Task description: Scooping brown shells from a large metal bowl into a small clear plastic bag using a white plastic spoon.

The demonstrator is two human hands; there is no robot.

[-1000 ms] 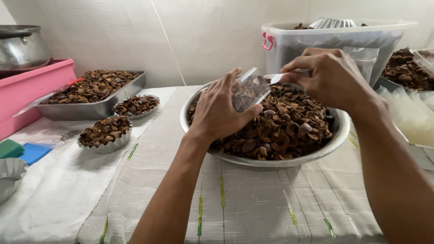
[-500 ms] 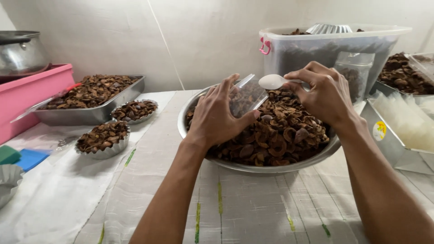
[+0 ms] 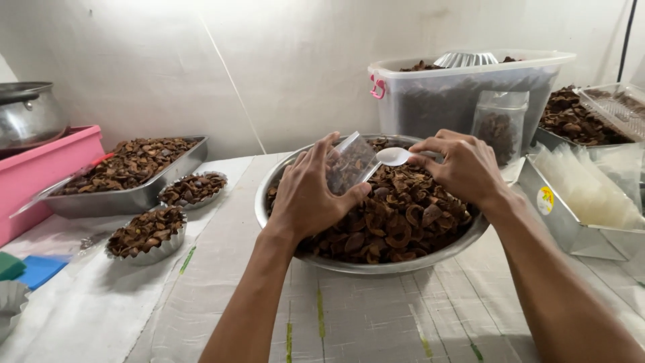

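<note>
In the head view, a small clear plastic pouch point(image 3: 349, 163) is gripped by the left hand point(image 3: 310, 195), the fingers point(image 3: 321, 156) wrapped round its side and the thumb pressed at its lower edge. It is held tilted above the large steel bowl point(image 3: 282, 178), which sits at the middle of the bench point(image 3: 376, 316) and is heaped with brown dried pieces point(image 3: 396, 222). A white plastic spoon point(image 3: 393, 156) is pinched by the right hand point(image 3: 460, 168), its bowl now level with the pouch mouth and apparently empty. A second ago the spoon was hidden low under that hand, close to the heap; half a second ago it had been raised beside the pouch. The pouch has been kept in the same grip throughout, and some brown pieces can be seen inside it. From this it is judged that a spoonful has been brought to the pouch. Toward the left edge of the bench a steel tray point(image 3: 134, 198) and two small fluted tins point(image 3: 151, 235) of the same pieces are seen, well apart from both hands.
</note>
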